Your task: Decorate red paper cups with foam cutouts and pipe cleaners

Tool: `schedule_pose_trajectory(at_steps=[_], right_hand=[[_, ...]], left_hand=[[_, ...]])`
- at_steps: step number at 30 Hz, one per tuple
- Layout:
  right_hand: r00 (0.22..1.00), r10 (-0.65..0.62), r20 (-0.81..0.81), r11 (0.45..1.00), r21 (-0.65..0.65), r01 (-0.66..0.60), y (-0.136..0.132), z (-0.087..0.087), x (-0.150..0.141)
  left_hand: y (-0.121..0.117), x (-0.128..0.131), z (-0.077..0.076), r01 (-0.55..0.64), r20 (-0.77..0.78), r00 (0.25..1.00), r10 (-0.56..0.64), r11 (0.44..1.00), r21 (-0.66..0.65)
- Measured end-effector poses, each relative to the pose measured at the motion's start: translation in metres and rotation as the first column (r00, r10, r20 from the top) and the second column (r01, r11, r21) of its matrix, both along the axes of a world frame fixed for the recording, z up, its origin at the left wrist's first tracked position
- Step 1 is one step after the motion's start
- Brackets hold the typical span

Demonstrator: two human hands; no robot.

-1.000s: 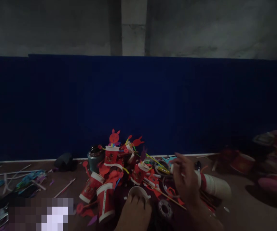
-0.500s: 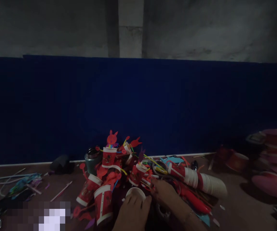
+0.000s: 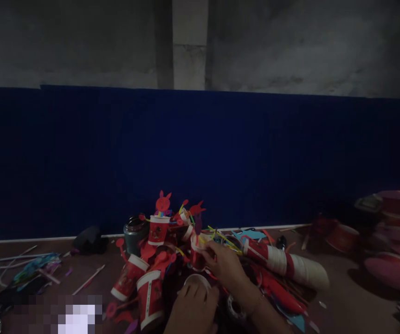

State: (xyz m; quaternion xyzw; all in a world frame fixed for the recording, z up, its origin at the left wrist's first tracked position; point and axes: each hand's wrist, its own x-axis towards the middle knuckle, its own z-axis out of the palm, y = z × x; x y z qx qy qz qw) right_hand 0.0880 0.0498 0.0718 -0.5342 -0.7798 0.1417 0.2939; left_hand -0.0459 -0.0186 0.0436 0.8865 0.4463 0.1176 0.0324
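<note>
My left hand (image 3: pixel 193 306) is closed over a paper cup (image 3: pixel 200 280) whose white rim faces me; most of that cup is hidden beneath the fingers. My right hand (image 3: pixel 226 264) reaches past it and pinches the side of another red paper cup (image 3: pixel 196 253), which has a dark purple cutout figure (image 3: pixel 198 222) standing from its top. Left of my hands, a red cup (image 3: pixel 150 297) with a white stripe stands next to a tilted red cup (image 3: pixel 129 277). Behind them an upright cup (image 3: pixel 158 230) carries a red rabbit-head cutout (image 3: pixel 163 203).
A stack of nested paper cups (image 3: pixel 299 269) lies on its side at the right, beside red cutouts and a roll of tape (image 3: pixel 235 307). A dark jar (image 3: pixel 135 236) stands behind the cups. Straws and scraps (image 3: pixel 35 266) lie left. Red and pink round items (image 3: pixel 398 236) are piled far right.
My right hand has moved left and up from the loose straws and cutouts onto the cup with the purple figure. The left hand stays on its cup.
</note>
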Motion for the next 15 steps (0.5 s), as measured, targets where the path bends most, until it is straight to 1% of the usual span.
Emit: schedule_pose_trajectory(at_steps=[2, 4, 6, 9, 12, 15], right_hand=[[0.992, -0.020, 0.126, 0.998, 0.055, 0.014, -0.007, 0.012, -0.007], [0.975, 0.011, 0.221, 0.999, 0.042, -0.021, -0.009, 0.019, -0.017], [0.965, 0.038, 0.260, 0.999, 0.014, -0.043, -0.007, 0.020, -0.028], [0.964, 0.033, 0.264, 0.999, 0.005, -0.036, -0.002, 0.015, -0.041], [0.971, 0.041, 0.236, 0.999, 0.008, -0.044, 0.001, 0.011, -0.048], [0.977, 0.118, 0.179, 0.993, -0.010, -0.118, 0.001, 0.005, -0.046]], left_hand=[[0.000, 0.001, 0.000, -0.025, -0.011, 1.000, 0.025, 1.000, -0.007], [-0.001, 0.000, 0.001, -0.051, -0.016, 0.999, 0.051, 0.999, -0.006], [-0.003, -0.005, 0.004, -0.069, -0.016, 0.997, 0.069, 0.998, -0.001], [-0.007, -0.016, 0.014, -0.078, -0.021, 0.997, 0.078, 0.997, -0.002], [-0.010, -0.023, 0.028, -0.111, -0.047, 0.993, 0.109, 0.993, -0.043], [-0.011, -0.024, 0.036, -0.114, -0.053, 0.992, 0.110, 0.990, -0.086]])
